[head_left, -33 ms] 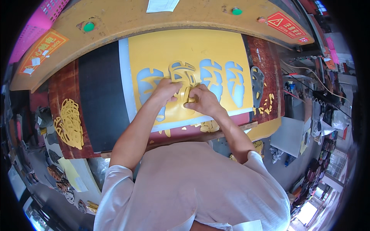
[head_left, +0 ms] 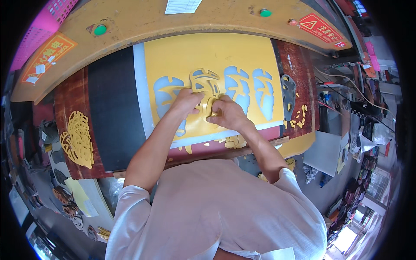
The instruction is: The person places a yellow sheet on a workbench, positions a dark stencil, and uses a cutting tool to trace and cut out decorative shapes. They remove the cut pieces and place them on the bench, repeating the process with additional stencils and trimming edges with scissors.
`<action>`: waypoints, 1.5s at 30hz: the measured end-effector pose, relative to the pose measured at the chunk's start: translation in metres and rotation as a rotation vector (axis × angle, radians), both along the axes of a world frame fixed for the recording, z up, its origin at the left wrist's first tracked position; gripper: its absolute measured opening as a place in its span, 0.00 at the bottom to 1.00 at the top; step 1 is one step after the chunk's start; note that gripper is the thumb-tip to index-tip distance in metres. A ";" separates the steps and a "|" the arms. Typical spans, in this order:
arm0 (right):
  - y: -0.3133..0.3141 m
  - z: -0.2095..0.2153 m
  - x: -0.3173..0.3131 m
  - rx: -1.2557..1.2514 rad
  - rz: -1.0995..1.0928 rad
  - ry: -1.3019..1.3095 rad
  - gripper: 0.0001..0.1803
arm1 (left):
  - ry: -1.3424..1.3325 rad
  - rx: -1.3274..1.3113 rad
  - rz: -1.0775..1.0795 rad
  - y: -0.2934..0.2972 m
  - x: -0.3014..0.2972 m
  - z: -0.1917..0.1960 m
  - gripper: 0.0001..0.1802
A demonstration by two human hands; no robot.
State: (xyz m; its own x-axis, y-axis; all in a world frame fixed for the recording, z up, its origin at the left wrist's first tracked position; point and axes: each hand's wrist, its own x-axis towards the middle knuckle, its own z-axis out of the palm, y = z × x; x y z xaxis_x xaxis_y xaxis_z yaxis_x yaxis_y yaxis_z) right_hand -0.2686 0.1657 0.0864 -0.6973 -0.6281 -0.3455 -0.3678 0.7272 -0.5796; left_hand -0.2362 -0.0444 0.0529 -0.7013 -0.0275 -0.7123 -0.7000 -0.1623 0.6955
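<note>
A yellow sheet point(head_left: 208, 50) lies on a pale board point(head_left: 139, 82), with several sole-shaped openings cut in it. Between my hands a yellow sole-shaped cutout point(head_left: 203, 73) with slots is partly raised, its lower end bent up. My right hand point(head_left: 229, 113) is closed, pinching that lower end between thumb and fingers. My left hand point(head_left: 186, 103) is closed at the cutout's left edge, fingers curled over the yellow material. Exactly what its fingertips hold is hidden. Right of the sheet lies a dark sole-shaped cutting die point(head_left: 288, 93).
A pile of yellow cutouts point(head_left: 79, 141) lies at the left, beyond a black mat point(head_left: 113, 108). Yellow scraps point(head_left: 302, 117) lie at the right and along the near edge. A yellow machine beam point(head_left: 186, 24) with green buttons spans the far side.
</note>
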 end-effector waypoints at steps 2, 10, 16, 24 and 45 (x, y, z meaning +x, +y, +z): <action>0.001 0.016 0.012 0.056 0.085 -0.133 0.14 | 0.032 -0.028 0.070 0.002 0.005 -0.006 0.17; 0.050 0.033 0.059 -0.121 -0.129 -0.334 0.20 | 0.117 0.107 0.114 -0.007 0.013 -0.020 0.18; 0.052 0.054 0.027 0.009 -0.341 -0.363 0.26 | 0.153 -0.019 0.153 0.001 0.015 -0.020 0.18; -0.016 0.017 0.004 0.172 -0.147 -0.647 0.27 | 0.421 -0.565 0.271 0.027 0.038 -0.006 0.19; 0.016 0.058 -0.108 -0.781 -0.523 -1.655 0.21 | 0.477 -1.549 0.111 0.070 0.060 -0.041 0.30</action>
State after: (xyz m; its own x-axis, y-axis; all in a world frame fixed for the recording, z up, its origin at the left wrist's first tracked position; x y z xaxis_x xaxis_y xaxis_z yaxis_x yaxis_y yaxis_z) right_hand -0.3766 0.1819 0.1447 -0.1564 -0.8173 -0.5545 0.9607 0.0044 -0.2776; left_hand -0.1766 0.0260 0.0122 -0.7843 -0.5353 0.3136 -0.4180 0.8295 0.3704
